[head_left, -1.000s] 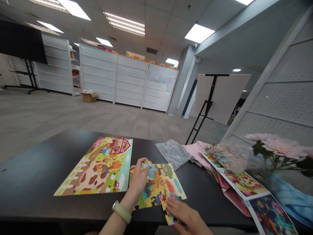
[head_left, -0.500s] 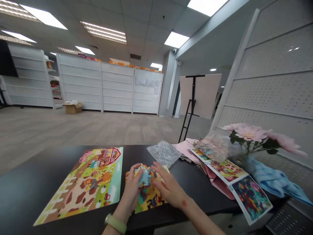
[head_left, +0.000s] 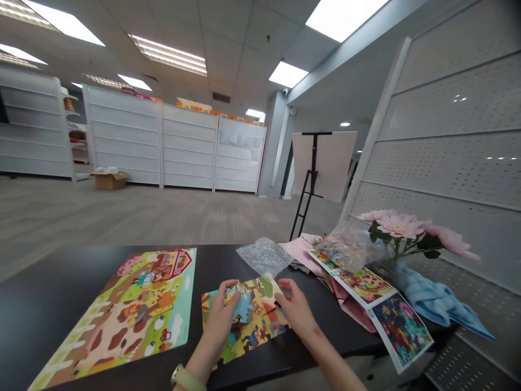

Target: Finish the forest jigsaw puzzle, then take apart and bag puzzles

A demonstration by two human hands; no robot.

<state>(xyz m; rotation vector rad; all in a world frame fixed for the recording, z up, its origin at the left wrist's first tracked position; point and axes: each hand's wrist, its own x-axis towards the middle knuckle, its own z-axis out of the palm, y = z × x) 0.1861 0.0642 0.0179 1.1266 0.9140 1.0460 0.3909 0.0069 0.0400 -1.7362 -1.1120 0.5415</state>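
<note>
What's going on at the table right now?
A person stands at a dark table. Their left hand holds a clump of jigsaw pieces above a partly assembled jigsaw puzzle, and their right hand is at its right edge. A farm picture board lies to the left, a clear plastic bag beyond.

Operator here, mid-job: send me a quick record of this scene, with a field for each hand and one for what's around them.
left hand: holding puzzle pieces
right hand: at the right edge of the part-built jigsaw
beside: farm puzzle to the left, plastic bag beyond
farther right: picture sheets, flowers
surface: black table
</note>
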